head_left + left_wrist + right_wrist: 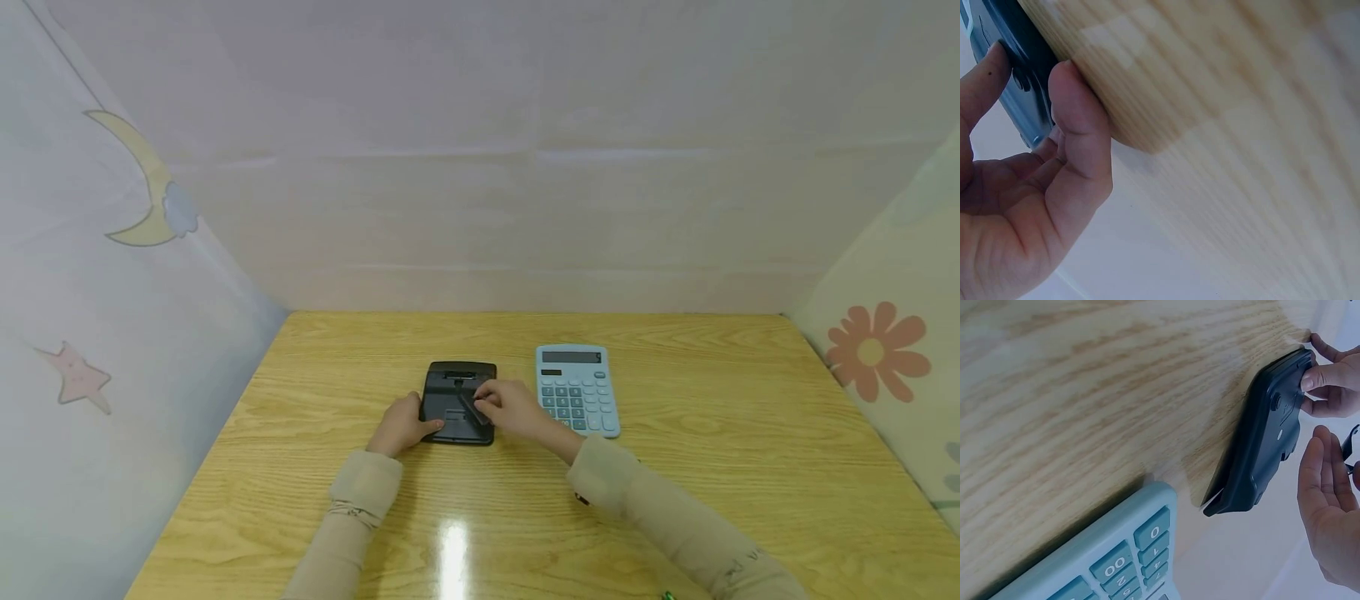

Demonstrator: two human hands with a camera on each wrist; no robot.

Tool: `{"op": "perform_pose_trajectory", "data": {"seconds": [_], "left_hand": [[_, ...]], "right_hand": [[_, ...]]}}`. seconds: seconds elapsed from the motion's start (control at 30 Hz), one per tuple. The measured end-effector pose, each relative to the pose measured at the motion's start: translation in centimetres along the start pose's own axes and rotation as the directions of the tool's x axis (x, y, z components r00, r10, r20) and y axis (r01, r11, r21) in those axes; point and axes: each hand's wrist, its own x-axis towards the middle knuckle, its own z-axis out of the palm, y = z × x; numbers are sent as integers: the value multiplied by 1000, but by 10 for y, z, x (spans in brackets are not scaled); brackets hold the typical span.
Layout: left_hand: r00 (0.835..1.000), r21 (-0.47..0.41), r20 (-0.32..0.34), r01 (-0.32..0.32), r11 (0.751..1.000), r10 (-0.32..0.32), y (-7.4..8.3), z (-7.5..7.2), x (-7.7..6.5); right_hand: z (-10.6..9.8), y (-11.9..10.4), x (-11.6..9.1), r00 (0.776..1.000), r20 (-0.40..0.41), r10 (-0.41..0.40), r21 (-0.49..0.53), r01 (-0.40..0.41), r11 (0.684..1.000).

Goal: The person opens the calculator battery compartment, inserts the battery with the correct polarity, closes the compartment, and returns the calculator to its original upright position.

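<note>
A flat black device [444,427], the size and outline of a desk calculator, lies with its back up on the wooden table. An uncovered slot [459,375] shows near its far edge. My left hand [401,427] grips its left side, thumb on the back and fingers along the edge. Between thumb and fingers, my right hand [510,407] pinches a small black strip-like piece [1349,445] over the device's right half; it looks like a cover. Beside the right hand, a light blue calculator [576,358] lies face up, keys and display showing.
The wooden table [712,400] ends at a pale cloth backdrop [525,233] behind and at both sides. A small green thing [668,595] shows at the bottom edge by the right sleeve [675,517].
</note>
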Motion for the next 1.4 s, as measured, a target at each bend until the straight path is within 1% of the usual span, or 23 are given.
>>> {"op": "perform_pose_trajectory", "data": {"seconds": [0.37, 0.43, 0.57, 0.73, 0.9, 1.07, 1.2, 1.4], "left_hand": [[1000, 6, 1, 14, 1000, -14, 1, 0, -1], [1000, 4, -2, 16, 1000, -16, 1, 0, -1], [1000, 0, -12, 17, 1000, -17, 1, 1, -1], [1000, 6, -21, 8, 1000, -8, 1, 2, 0], [1000, 9, -21, 19, 1000, -18, 0, 2, 0], [1000, 9, -22, 17, 1000, -17, 0, 2, 0], [1000, 5, -18, 20, 1000, -20, 0, 2, -1], [1000, 3, -12, 18, 1000, -18, 2, 1, -1]], "right_hand": [[1, -1, -14, 999, 35, -29, 2, 29, 1000], [1, -1, -16, 998, 53, -19, 2, 19, 1000], [1, 0, -22, 996, 89, -24, 20, 23, 1000], [2, -1, -28, 991, 126, -49, 21, 47, 999], [3, 0, -32, 987, 151, -59, 13, 57, 998], [5, -2, -36, 980, 192, -62, 5, 62, 998], [7, -5, -40, 972, 231, -55, 23, 51, 998], [9, -6, -43, 960, 265, -94, 10, 95, 995]]}}
